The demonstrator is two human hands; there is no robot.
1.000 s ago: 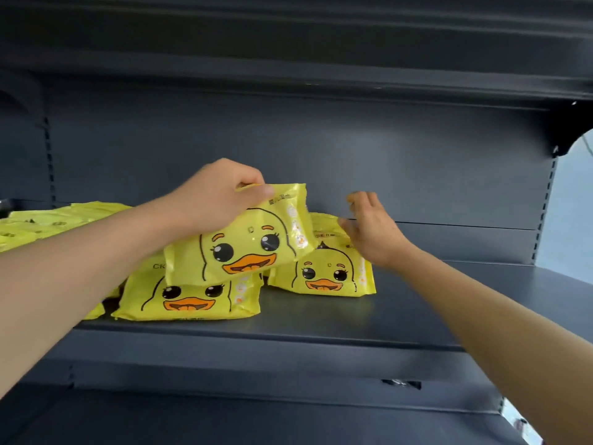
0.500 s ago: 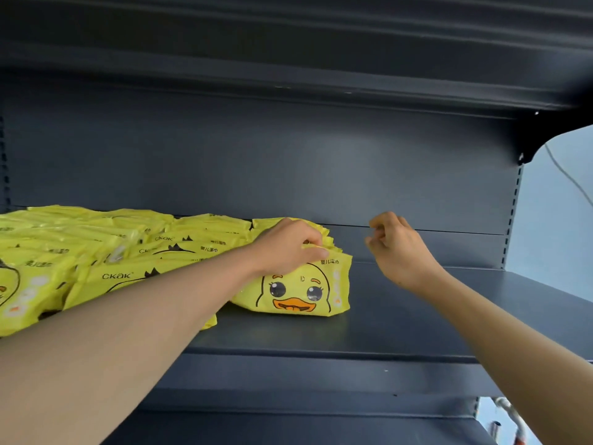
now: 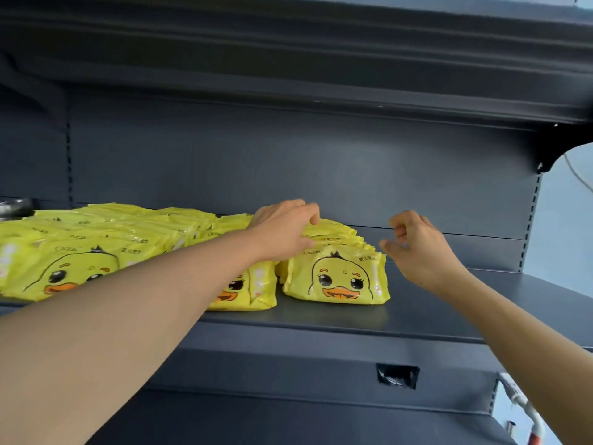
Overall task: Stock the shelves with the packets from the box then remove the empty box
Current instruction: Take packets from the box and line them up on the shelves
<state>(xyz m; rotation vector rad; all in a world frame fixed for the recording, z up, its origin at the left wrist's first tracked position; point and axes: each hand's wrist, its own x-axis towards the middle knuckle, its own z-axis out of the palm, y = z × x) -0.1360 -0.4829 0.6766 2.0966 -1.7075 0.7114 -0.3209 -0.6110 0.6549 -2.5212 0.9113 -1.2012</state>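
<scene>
My left hand (image 3: 284, 231) reaches across a dark grey shelf (image 3: 417, 319) and rests on top of the rightmost stack of yellow packets (image 3: 337, 274), fingers curled over the back edge of the top packet and the thumb against its near side. Each packet carries a cartoon duck face. The rightmost stack sits just beside a second stack (image 3: 247, 289), and more packets (image 3: 96, 239) fill the shelf to the left. My right hand (image 3: 417, 248) hovers just right of the rightmost stack, fingers loosely curled, holding nothing. Another dark shelf (image 3: 321, 59) hangs overhead. The box is out of view.
</scene>
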